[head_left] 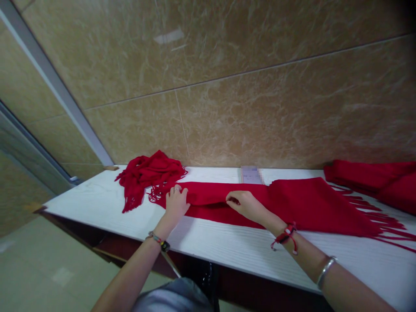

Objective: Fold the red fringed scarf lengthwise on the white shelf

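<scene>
A long red fringed scarf [292,203] lies stretched across the white table [227,247]. My left hand [175,203] rests on its left end near the fringe, fingers curled over the cloth edge. My right hand [247,203] pinches a fold of the same scarf near its middle. A ring shows on my left hand, and bracelets sit on both wrists.
A crumpled red scarf [146,175] lies at the table's back left. More red scarves [373,177] are piled at the far right. A small pale flat object [251,174] lies against the marble wall [227,86]. The table's front edge runs close to my body.
</scene>
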Tool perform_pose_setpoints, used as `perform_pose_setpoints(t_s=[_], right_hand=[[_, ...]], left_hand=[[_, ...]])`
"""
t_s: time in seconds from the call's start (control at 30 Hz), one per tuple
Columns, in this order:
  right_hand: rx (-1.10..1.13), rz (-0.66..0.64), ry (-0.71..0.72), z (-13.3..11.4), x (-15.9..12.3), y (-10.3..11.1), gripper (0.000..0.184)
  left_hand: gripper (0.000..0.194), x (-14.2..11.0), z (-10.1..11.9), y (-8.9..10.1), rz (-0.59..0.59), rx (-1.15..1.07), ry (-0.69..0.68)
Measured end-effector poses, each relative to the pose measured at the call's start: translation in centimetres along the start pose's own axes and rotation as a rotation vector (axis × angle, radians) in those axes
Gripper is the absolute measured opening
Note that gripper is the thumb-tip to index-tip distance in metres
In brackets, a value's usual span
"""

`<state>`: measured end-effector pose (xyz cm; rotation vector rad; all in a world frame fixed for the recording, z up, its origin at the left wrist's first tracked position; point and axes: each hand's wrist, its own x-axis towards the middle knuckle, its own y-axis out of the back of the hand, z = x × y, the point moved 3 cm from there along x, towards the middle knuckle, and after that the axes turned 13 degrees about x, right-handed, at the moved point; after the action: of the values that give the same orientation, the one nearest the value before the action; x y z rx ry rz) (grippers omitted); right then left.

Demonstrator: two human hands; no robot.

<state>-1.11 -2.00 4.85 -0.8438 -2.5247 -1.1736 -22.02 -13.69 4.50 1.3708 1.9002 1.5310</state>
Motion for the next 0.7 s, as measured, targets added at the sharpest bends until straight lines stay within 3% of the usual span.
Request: perform_pose_setpoints(t_s=[0.1,0.33,0.47,0.53,0.6,0.7], right_hand=[[-0.011,-0.009,0.01,0.2,0.0,0.1,0.015],[0.015,-0.041,0.054,0.1,-0.3,0.2,0.016],[-0.005,-0.122,0.035,0.2,-0.5,0.0,0.016],[-0.018,-0.185,0.015,0.4,-0.7,-0.2,0.017],[-0.03,-0.246,-0.002,0.4,-0.9,-0.4,0.018],[-0.083,-0.308,-0.016,0.1,-1.1,-0.7,0.018]], left_hand=[[0.022,0.6,-0.8,0.5,0.091,0.079,0.082],[0.024,0.8,-8.8,-0.2,0.132,0.151,0.33],[0.025,0.0,-11.6,-0.2,0.14,0.177,0.388],[0.029,-0.6,-12.3,-0.5,0.067,0.207,0.413],[0.03,-1.2,-12.5,-1.0,-0.077,0.222,0.406],[0.032,-2.0,-11.5,-1.7,-0.24,0.191,0.325]])
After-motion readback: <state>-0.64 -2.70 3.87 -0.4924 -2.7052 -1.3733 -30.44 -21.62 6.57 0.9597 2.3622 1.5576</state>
